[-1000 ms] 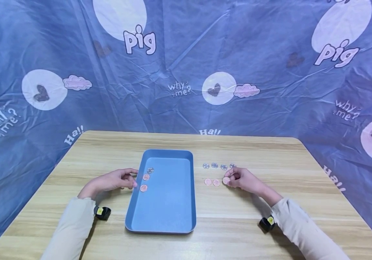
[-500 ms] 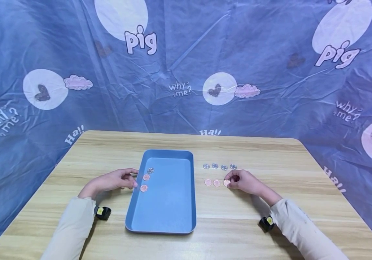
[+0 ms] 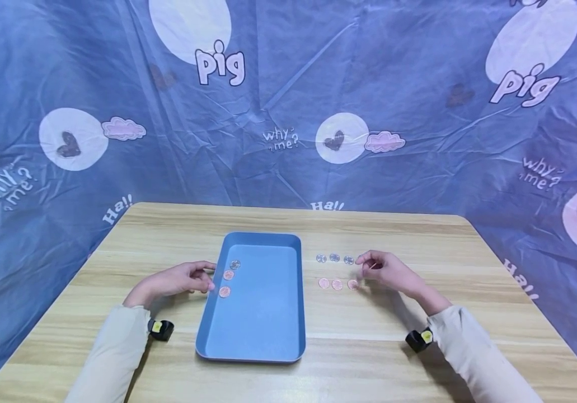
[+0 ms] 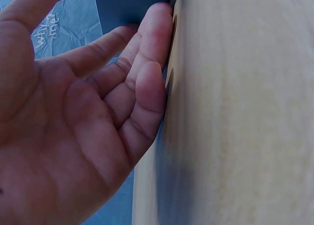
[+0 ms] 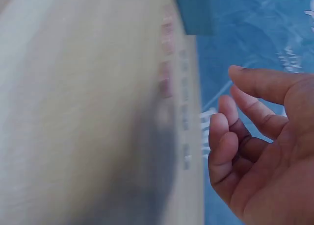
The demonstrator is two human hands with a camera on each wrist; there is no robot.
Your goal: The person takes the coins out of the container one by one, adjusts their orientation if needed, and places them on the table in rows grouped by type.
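My left hand [image 3: 182,278] touches the outer left wall of a blue tray [image 3: 260,319] with its fingertips; the lower fingers curl loosely in the left wrist view. Inside the tray, along its left side, lie one silver coin [image 3: 235,265] and two copper coins, the nearer copper coin [image 3: 225,292] a little apart. My right hand [image 3: 391,274] hovers above the table, its thumb apart from half-bent fingers in the right wrist view, holding nothing. Left of it, three copper coins [image 3: 337,284] form a row. Behind them runs a row of silver coins [image 3: 335,257], partly hidden by the hand.
The wooden table [image 3: 399,229] carries the tray and the coins. A blue printed cloth [image 3: 258,162] hangs behind and along both sides. A small black device [image 3: 161,329] sits at the left wrist, and another black device [image 3: 419,339] at the right.
My right hand has let go of the rightmost copper coin, which stays in its row. The hand has lifted and moved slightly back and right. My left hand has kept its place at the tray.
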